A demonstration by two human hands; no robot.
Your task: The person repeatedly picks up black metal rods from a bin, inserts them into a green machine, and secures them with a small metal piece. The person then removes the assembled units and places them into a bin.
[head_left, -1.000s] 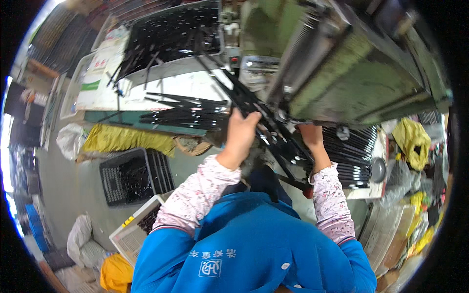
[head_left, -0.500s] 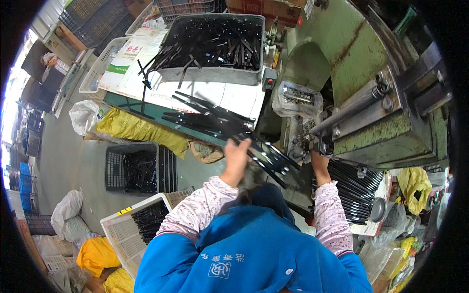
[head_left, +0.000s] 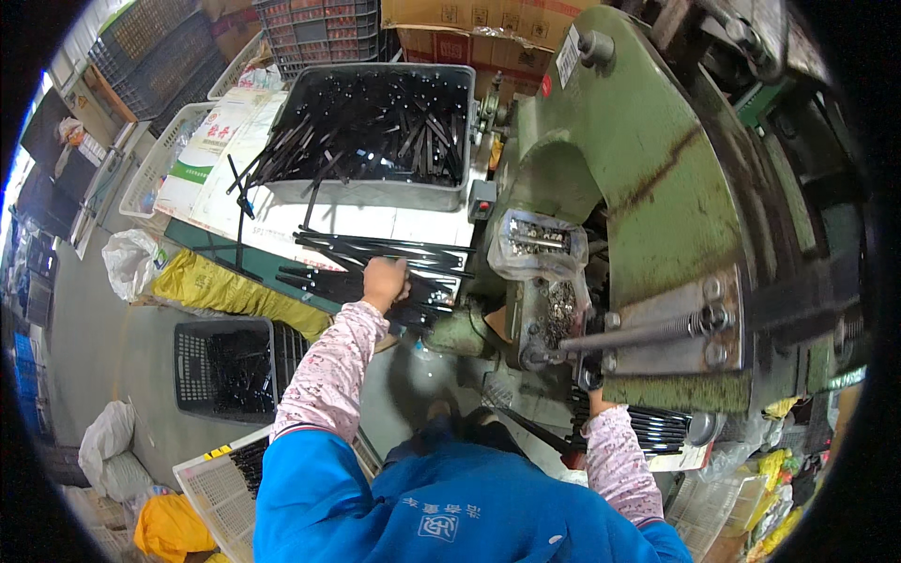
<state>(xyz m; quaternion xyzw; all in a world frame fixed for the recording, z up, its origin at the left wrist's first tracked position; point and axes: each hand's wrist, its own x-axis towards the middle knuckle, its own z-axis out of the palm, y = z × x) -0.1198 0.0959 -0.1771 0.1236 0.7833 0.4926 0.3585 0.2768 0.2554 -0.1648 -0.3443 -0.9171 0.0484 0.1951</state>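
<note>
My left hand [head_left: 385, 283] is at the near edge of the white-covered bench, its fingers curled around some black metal strips [head_left: 343, 251]. These lie in a loose bundle, roughly side by side, their right ends reaching past the hand. My right hand [head_left: 598, 403] is at the green press [head_left: 657, 188], under its lower arm. The machine hides most of its fingers, so what they hold cannot be seen. Close to that wrist lies a row of long black rods [head_left: 648, 430].
A grey bin [head_left: 375, 195] heaped with black strips stands on the bench. A clear-lined tray of small metal parts [head_left: 537, 246] sits by the press. On the floor at left are a dark crate [head_left: 225, 366], a white basket [head_left: 221, 497] and a yellow sack [head_left: 235, 289].
My left hand has moved left with the strips, which hung slanted past the bench edge and now lie on it. My right hand stays by the press. The view has shifted.
</note>
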